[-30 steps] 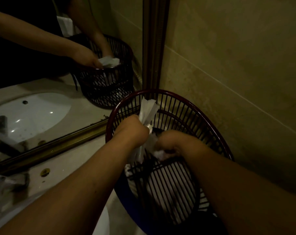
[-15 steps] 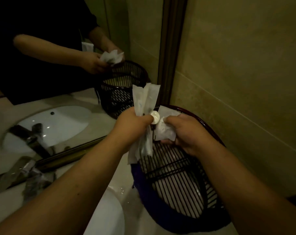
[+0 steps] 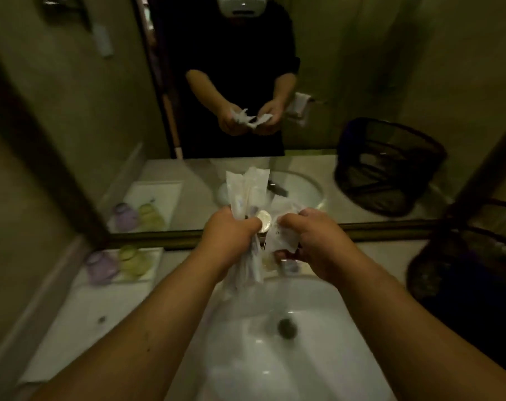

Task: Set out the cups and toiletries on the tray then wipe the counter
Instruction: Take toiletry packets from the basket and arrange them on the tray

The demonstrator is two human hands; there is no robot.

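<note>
we hold both hands over the sink (image 3: 318, 357), close to the mirror (image 3: 101, 117). our left hand (image 3: 231, 241) is closed in a fist round a bunch of long white packets (image 3: 247, 186), which stick up above the knuckles and hang down below the hand towards the basin. a small round pale lid or cap (image 3: 264, 219) shows between the two hands, against the left thumb; what it belongs to we cannot tell. our right hand (image 3: 312, 241) has its fingers curled on a smaller crumpled white sachet (image 3: 280, 237), just beside the bunch. on the counter (image 3: 390, 253) to the left lies a white tray (image 3: 81, 308), with two cups at its far end near the mirror frame: a purple cup (image 3: 101, 266) and a yellow-green cup (image 3: 134, 260), side by side and touching or nearly so; whether they stand upright or upside down is too blurred to say. the near part of the tray is bare but for a small dark speck. to the right, on the counter, stands a dark slatted basket (image 3: 471, 264). the view is dim and smeared.
</note>
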